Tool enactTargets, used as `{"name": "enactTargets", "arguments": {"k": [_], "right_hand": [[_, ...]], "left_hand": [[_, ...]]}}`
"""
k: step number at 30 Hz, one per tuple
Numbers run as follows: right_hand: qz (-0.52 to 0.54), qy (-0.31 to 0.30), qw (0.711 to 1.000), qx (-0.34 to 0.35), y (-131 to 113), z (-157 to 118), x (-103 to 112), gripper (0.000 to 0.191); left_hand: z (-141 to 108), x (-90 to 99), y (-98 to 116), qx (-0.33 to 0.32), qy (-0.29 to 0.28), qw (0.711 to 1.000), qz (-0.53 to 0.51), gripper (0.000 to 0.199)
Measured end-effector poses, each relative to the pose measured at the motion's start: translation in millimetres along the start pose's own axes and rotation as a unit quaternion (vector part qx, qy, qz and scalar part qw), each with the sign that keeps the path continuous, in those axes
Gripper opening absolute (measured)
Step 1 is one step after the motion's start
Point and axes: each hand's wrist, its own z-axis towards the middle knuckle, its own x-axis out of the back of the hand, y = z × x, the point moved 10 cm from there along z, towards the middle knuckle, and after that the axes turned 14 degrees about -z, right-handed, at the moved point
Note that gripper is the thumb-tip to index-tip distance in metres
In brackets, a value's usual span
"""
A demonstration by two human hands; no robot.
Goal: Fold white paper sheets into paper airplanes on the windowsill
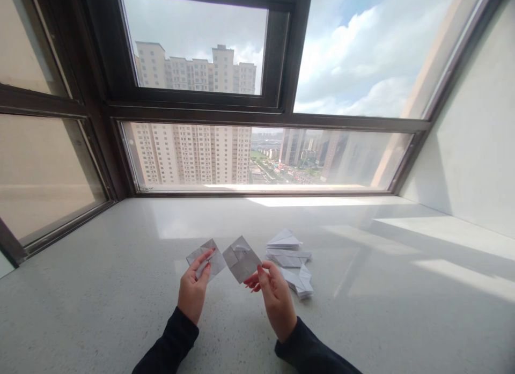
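Note:
My left hand [193, 290] pinches a folded paper square [217, 261] between thumb and fingers, over the pale sill. Close beside it, my right hand [276, 296] grips a second folded paper square [240, 258] by its right corner, thumb on top. This second square is turned corner-up, with fold lines and a raised flap on its face. The two squares are side by side with their near corners almost meeting; I cannot tell whether they touch. Just beyond my right hand lie folded white paper pieces [287, 254] in small piles, partly hidden by that hand.
The speckled white sill [112, 309] spreads under both hands. Dark window frames [201, 115] stand at the back and left, with tall buildings outside. A white wall [475, 132] rises at the right, and sunlight streaks cross the sill there.

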Motion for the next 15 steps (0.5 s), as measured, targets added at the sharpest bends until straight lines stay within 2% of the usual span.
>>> {"name": "enactTargets", "arguments": {"k": [4,9,15], "right_hand": [[-0.003,-0.032,0.999,0.029,-13.8,-5.6,-7.1,0.027],[-0.014,-0.071,0.997,0.0,-9.1,-5.3,-17.4,0.028],[-0.034,-0.085,0.996,-0.025,-0.6,-3.2,-21.3,0.03]], "left_hand": [[-3.4,-11.7,-16.2,0.068,-0.041,0.994,-0.077,0.042],[-13.4,-22.3,-27.3,0.145,-0.041,0.975,-0.164,0.043],[-21.9,-42.1,-25.3,0.193,-0.117,0.961,-0.159,0.054]]}}
